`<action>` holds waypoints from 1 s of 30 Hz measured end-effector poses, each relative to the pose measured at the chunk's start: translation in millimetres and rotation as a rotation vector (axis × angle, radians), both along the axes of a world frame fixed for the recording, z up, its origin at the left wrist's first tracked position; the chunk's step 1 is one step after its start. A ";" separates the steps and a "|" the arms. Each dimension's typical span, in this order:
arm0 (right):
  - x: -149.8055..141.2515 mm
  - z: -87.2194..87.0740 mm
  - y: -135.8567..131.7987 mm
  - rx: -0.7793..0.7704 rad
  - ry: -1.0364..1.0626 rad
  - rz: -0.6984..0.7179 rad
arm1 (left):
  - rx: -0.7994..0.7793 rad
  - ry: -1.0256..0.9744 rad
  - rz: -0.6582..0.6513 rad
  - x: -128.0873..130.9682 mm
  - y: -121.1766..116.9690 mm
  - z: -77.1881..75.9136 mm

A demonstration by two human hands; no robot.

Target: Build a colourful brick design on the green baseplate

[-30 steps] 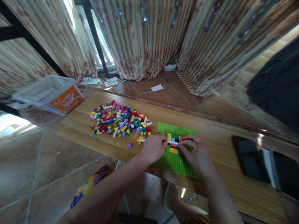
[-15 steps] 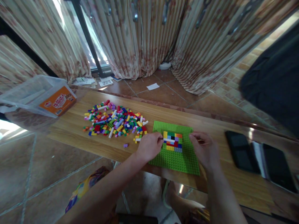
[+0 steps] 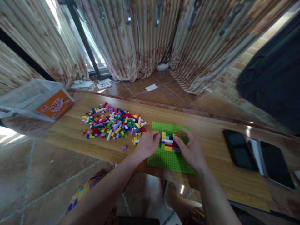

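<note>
A flat patch of colored toy bricks (image 3: 168, 141) is fixed on the green baseplate (image 3: 164, 162). Just left of the patch, over the plate's left side, my left hand (image 3: 148, 144) is closed with thumb and fingertips together. Whether it pinches a small brick is hidden. My right hand (image 3: 192, 150) reaches over the patch from the right, thumb and fingers apart. Its thumb tip is on or just above the bricks at the patch's right side and covers some of them. Left of the plate lies a heap of loose toy bricks (image 3: 117, 123).
A single purple brick (image 3: 124, 147) lies near the front of the wooden table (image 3: 77, 125). A clear plastic bin (image 3: 30, 93) with an orange label stands at the left end. To the right are a black phone-like device (image 3: 239, 150) and a dark tablet-like device (image 3: 276, 162).
My right hand has moved left from the plate's right edge onto the brick patch, and its fingers have spread. My left hand stays closed beside the patch. The view has shifted slightly.
</note>
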State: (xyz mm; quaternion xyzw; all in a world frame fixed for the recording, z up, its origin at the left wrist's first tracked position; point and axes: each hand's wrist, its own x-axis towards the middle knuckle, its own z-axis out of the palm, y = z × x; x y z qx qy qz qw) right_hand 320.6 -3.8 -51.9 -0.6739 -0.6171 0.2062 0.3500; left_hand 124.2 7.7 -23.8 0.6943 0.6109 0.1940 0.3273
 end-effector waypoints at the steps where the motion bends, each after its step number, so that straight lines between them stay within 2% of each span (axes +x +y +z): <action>1: -2.8 -1.1 -0.3 0.012 -0.033 0.011 | -0.001 -0.010 0.006 0.6 0.6 -0.3; 7: -11.5 -6.8 0.6 -0.005 -0.173 0.025 | 0.010 -0.060 0.011 5.6 2.7 -7.2; 12: -13.0 -12.8 0.3 0.035 -0.207 0.004 | -0.009 -0.016 0.050 10.0 3.9 -9.1; 21: -11.9 -15.3 2.1 0.030 -0.170 0.010 | -0.038 -0.027 0.142 15.3 1.5 -8.2; 30: -8.9 -22.8 1.9 0.044 -0.142 0.042 | -0.058 -0.010 0.149 15.9 -1.3 -3.7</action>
